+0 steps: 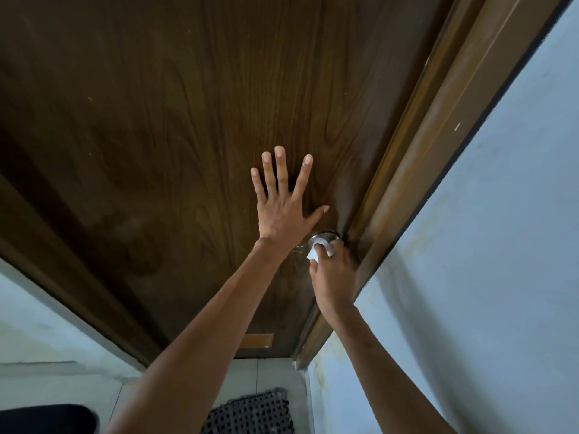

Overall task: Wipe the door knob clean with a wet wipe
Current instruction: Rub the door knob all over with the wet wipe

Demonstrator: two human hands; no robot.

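Fingers of the right hand curl around a crumpled white wet wipe, pinching it against the round silver metal door knob. The knob sits at the right edge of the dark brown wood-grain door, just beside the lighter brown door frame; only its upper curve shows above the wipe, shiny and partly hidden by the hand. No brand, label or writing can be read anywhere. The left hand lies flat on the door panel just above and left of the knob, fingers spread wide and pointing up, thumb angled toward the knob. Both bare forearms reach up from the bottom of the view, the left crossing diagonally. A pale blue wall flanks the frame on the right. Below, a black perforated rubber mat lies on the pale tiled floor.
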